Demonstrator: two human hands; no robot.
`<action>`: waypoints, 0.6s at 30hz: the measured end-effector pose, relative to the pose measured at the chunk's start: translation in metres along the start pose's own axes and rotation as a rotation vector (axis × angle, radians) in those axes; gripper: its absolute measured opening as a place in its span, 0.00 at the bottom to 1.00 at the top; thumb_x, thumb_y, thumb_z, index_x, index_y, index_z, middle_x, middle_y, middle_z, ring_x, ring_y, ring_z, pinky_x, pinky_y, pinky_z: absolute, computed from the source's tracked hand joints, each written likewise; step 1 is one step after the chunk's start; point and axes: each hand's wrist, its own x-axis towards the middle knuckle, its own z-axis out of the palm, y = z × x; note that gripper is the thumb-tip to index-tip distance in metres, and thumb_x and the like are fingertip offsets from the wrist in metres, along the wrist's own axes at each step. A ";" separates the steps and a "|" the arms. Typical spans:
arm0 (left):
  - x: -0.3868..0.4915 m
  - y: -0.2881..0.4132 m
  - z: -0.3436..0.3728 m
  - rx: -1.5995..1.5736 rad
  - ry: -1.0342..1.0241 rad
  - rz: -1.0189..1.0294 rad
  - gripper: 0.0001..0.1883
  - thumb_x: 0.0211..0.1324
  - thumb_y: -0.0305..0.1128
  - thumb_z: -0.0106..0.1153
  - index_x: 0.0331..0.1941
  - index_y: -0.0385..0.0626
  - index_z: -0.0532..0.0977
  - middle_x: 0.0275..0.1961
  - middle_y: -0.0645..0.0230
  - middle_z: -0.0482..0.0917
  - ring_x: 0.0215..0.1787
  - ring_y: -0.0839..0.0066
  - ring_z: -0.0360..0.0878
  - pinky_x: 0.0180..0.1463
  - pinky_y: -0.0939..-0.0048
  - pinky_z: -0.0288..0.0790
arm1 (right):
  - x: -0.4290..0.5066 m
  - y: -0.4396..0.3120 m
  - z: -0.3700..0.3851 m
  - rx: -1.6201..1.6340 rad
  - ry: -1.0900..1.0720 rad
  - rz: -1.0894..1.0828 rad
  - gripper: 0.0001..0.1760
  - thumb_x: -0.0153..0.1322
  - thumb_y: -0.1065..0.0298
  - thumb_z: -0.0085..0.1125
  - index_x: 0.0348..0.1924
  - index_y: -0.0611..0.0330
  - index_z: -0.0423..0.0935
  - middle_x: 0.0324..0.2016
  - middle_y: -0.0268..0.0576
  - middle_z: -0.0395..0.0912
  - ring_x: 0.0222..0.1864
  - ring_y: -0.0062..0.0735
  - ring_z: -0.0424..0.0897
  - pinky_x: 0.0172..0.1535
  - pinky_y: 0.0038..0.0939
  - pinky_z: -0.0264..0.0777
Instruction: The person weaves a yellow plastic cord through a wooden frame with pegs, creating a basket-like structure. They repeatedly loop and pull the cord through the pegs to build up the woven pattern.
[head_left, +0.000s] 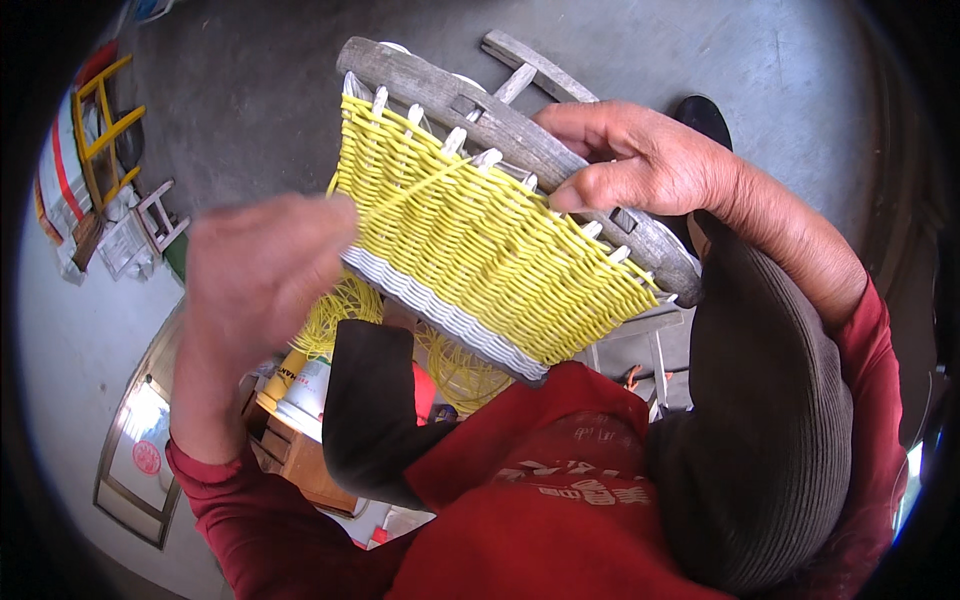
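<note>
A tapering basket (480, 247) woven of yellow strands, with a white woven band near its base, leans across my lap. Pale uprights stick out along its wide edge, beside a long weathered wooden board (420, 82) with square slots. My right hand (637, 154) grips this board, with the thumb against the basket's edge. At the left, my left hand (262, 270) is blurred, its fingers closed together. A thin yellow strand (420, 187) runs from the weave to those fingers, held taut. The strand's far end is hidden.
Loose coils of yellow strand (461, 371) lie beneath the basket. White and yellow buckets (306, 390) stand near a wooden cabinet (315, 465) at lower left. A wooden stool (540, 67) is beyond the board. A yellow frame (105, 127) and wrapped bundles line the left wall.
</note>
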 end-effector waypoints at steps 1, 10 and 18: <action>0.004 0.004 -0.002 0.022 0.012 0.007 0.09 0.51 0.24 0.60 0.37 0.35 0.81 0.37 0.54 0.85 0.36 0.60 0.86 0.41 0.67 0.79 | 0.001 -0.001 0.000 0.019 -0.004 0.005 0.30 0.68 0.62 0.61 0.60 0.66 0.70 0.48 0.46 0.81 0.50 0.29 0.78 0.59 0.32 0.69; 0.042 -0.056 0.028 -0.087 0.242 -0.343 0.07 0.59 0.28 0.60 0.38 0.39 0.80 0.29 0.61 0.81 0.28 0.75 0.79 0.34 0.73 0.71 | 0.001 -0.004 0.001 -0.140 0.038 0.001 0.32 0.67 0.54 0.60 0.59 0.66 0.71 0.46 0.49 0.81 0.49 0.33 0.79 0.57 0.34 0.71; 0.020 -0.036 0.012 0.026 0.265 -0.325 0.05 0.58 0.26 0.60 0.36 0.37 0.78 0.27 0.65 0.78 0.26 0.78 0.74 0.33 0.75 0.69 | -0.003 0.004 -0.001 -0.216 0.022 0.016 0.31 0.69 0.54 0.59 0.59 0.67 0.71 0.46 0.49 0.81 0.49 0.34 0.80 0.57 0.34 0.71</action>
